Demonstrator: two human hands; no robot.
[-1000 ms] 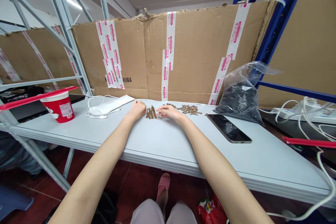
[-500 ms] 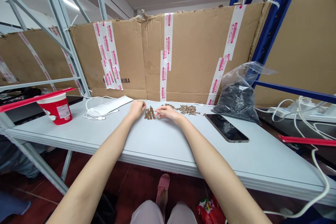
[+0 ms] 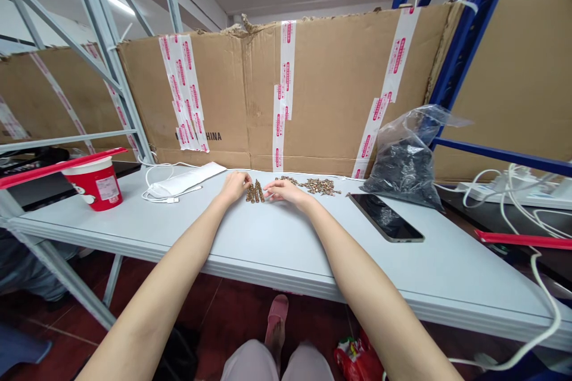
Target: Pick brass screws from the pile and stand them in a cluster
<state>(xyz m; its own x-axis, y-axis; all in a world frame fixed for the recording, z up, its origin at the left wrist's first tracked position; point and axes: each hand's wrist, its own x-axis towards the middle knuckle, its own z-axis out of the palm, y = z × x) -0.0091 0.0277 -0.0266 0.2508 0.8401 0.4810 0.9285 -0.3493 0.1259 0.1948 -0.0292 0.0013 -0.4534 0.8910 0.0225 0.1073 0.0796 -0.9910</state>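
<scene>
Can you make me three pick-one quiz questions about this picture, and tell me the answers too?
1. What lies between the left hand and the right hand?
A) a spoon
B) small brass-coloured metal pieces
C) a pair of scissors

2. What colour is the tub on the left?
A) red
B) blue
C) green

3. How is the dark tablet lying?
A) standing on its edge
B) held in a hand
C) flat on the table

Answers:
1. B, because the pieces sit right between the two hands.
2. A, because its side is red below a white rim.
3. C, because it rests flat, off to the right of the right hand.
</scene>
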